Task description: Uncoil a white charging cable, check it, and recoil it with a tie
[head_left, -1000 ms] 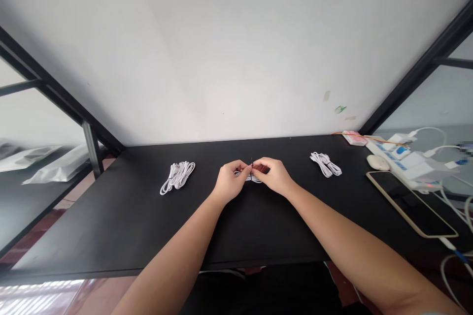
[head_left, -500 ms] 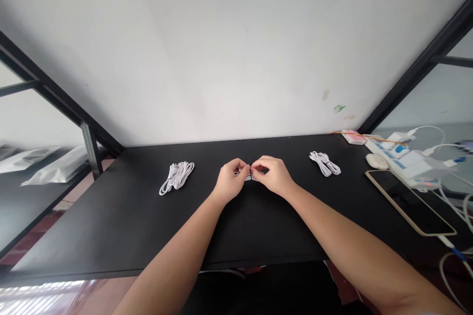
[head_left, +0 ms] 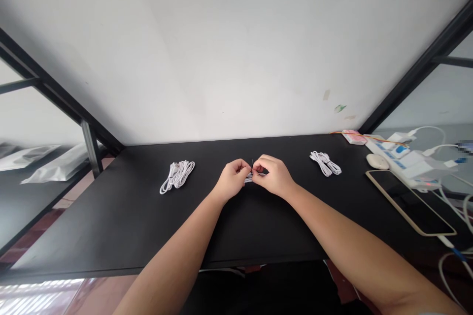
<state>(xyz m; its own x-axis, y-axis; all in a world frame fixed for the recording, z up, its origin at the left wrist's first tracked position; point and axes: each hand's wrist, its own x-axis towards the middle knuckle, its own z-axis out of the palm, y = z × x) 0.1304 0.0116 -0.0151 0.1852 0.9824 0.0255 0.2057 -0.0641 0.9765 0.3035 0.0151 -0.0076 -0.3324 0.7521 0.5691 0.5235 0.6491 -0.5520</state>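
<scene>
Both of your hands meet at the middle of the black table (head_left: 236,226). The left hand (head_left: 232,180) and right hand (head_left: 272,174) have their fingers pinched narrow on one small white cable bundle (head_left: 250,176) and on the dark tie (head_left: 252,162) standing up from it. Against a second ago, your knuckles have drawn closer and the bundle's loops are mostly hidden. I judge the binding at its waist to be tightening, not finished. The left coil (head_left: 178,174) and right coil (head_left: 325,163) lie well apart, unmoved.

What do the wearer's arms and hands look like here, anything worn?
Left hand and right hand are bare: no gloves, watch or wristband. Left forearm and right forearm are uncovered, no sleeve over them. Rings are too small to tell.
</scene>
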